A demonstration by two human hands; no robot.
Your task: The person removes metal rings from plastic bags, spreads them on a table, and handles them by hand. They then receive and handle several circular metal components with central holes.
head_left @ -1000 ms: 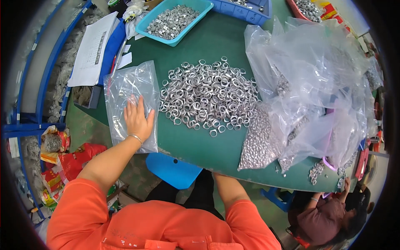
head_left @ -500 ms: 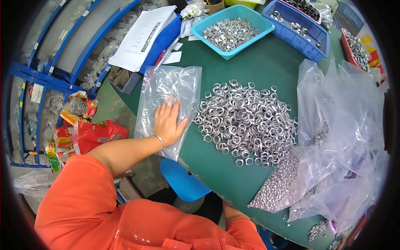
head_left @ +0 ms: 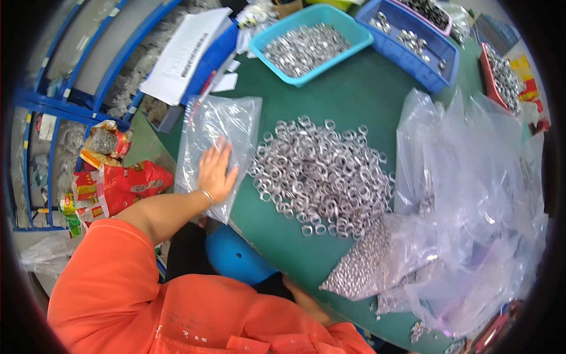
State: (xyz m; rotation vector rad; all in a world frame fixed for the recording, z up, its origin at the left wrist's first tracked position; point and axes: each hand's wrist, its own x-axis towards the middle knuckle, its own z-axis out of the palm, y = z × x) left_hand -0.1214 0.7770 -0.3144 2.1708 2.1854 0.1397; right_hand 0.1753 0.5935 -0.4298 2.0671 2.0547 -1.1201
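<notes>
My left hand (head_left: 217, 171) lies flat on a clear plastic bag (head_left: 239, 118), its fingers stretched out. The bag rests on the green tabletop near its left edge, and nothing shows inside it. Right beside it spreads a large pile of grey metal rings (head_left: 324, 177). My right forearm (head_left: 309, 304) reaches down at the table's front edge; the fingers of that hand are hidden. To the right of the rings, a clear bag of small shiny metal beads (head_left: 359, 259) lies on its side.
Large clear plastic bags (head_left: 471, 171) cover the table's right side. At the back stand a turquoise tray (head_left: 359, 38) of metal pieces and a blue bin (head_left: 439, 76). Papers (head_left: 183, 53) lean at the back left beside blue shelving (head_left: 65, 106). A blue stool (head_left: 236, 256) stands below the table edge.
The whole view has shifted, so the table's things appear further left. My left hand stays flat on the plastic bag, and the pile looks unchanged.
</notes>
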